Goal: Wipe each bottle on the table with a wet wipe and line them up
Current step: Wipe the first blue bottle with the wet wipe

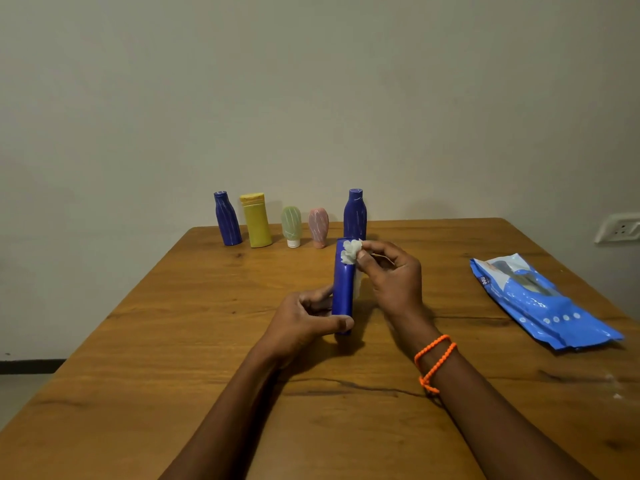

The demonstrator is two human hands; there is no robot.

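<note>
While left hand [304,320] grips blue bottle [343,289], right hand [391,278] pinches wipe [350,251]

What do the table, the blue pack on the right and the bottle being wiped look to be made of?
Table: looks like wood with a smooth, low-sheen finish; brown grain, dark knots and long cracks show.
Pack: probably thin plastic film; it is glossy, crinkled and lies limp.
Bottle: likely plastic, an even opaque blue with a dull sheen; held by the left hand.
</note>
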